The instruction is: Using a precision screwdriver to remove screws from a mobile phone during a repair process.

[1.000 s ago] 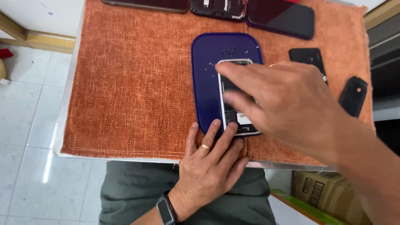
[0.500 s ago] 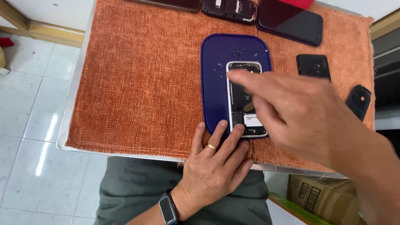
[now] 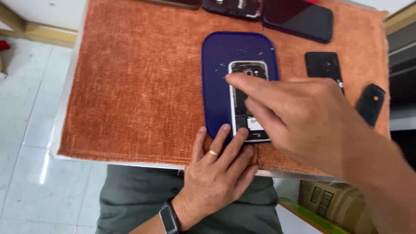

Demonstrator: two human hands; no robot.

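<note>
An opened phone (image 3: 242,71) with its back removed lies on a dark blue oval mat (image 3: 216,78) on an orange cloth. My left hand (image 3: 216,173) rests flat at the near table edge, its fingertips touching the phone's lower end and the mat. My right hand (image 3: 299,117) hovers over the phone with the index finger stretched out and the tip over the phone's upper left side. It hides the phone's middle. Several tiny screws (image 3: 242,51) lie on the mat above the phone.
The orange cloth (image 3: 138,86) covers a small white table. Along its far edge lie a dark phone (image 3: 299,17) and an opened phone body (image 3: 232,6). Two black covers (image 3: 323,65) (image 3: 370,104) sit at the right. A cardboard box (image 3: 329,203) stands below right on the tiled floor.
My right hand has slid along the phone, its index finger now reaching to the upper left edge. The left hand has stayed at the phone's lower end.
</note>
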